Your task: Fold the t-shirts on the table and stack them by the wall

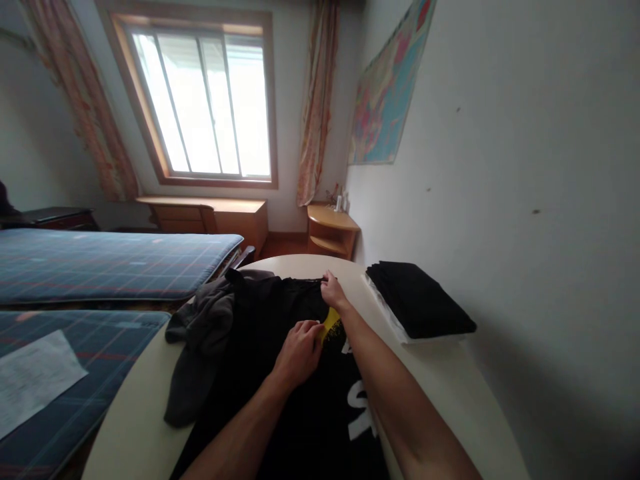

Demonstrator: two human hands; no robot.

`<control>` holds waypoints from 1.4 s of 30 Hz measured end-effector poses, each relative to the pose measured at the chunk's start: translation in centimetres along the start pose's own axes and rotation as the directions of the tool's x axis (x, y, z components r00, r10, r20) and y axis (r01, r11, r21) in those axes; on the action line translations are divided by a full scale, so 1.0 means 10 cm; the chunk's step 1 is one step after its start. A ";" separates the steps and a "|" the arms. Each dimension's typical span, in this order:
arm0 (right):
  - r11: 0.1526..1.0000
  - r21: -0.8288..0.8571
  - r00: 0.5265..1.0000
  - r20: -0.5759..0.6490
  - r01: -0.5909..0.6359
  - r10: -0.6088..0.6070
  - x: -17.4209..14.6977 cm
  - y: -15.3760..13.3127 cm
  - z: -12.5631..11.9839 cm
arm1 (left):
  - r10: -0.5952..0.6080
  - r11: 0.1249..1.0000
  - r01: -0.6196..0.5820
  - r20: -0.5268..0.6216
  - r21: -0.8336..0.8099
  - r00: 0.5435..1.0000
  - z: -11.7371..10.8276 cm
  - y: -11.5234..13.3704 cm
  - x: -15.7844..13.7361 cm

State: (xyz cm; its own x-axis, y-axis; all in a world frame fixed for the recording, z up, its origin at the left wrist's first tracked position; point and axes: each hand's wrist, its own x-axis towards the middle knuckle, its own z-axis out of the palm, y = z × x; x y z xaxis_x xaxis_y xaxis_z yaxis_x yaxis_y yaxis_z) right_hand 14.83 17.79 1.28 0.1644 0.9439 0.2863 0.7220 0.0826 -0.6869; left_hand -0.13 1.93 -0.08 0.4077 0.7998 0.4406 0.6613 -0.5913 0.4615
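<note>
A black garment (280, 413) with white lettering and a yellow print lies spread over the round cream table, running towards me. Its exact kind cannot be made out. My right hand (333, 291) is closed, pinching the garment's far edge between thumb and fingers. Nearer to me, my left hand (300, 350) has its fingers curled onto the cloth beside the yellow patch, holding a bit of it. A crumpled dark grey garment (200, 327) lies at the left, against and partly under the black one.
On the right of the table (480, 400), by the wall, sits a stack of folded black cloth (420, 300) with white beneath. Two plaid mattresses (115, 263) stand at the left, one bearing a paper sheet (40, 377). A desk (235, 210) and corner shelf (333, 220) are beyond.
</note>
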 end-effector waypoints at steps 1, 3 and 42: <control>1.000 -0.003 1.000 0.008 0.016 -0.016 -0.02 0.02 0.02 | 0.000 1.000 0.000 0.002 0.002 1.000 0.00 0.00 0.00; 0.999 -0.029 0.999 0.008 0.036 -0.036 -0.06 0.08 0.02 | -0.001 1.000 0.001 0.006 0.004 1.000 0.00 0.00 0.00; 0.907 -0.402 0.986 0.151 0.127 -0.072 -0.09 0.28 -0.23 | -0.041 0.999 0.041 0.030 -0.001 0.999 -0.02 0.04 0.00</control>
State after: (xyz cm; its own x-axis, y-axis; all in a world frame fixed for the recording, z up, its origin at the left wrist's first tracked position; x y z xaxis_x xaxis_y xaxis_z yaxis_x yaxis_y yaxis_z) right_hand 18.25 16.39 0.62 0.0092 0.9729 0.2310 0.9459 0.0665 -0.3177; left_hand 0.02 1.66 0.27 0.3988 0.8262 0.3979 0.6767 -0.5580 0.4804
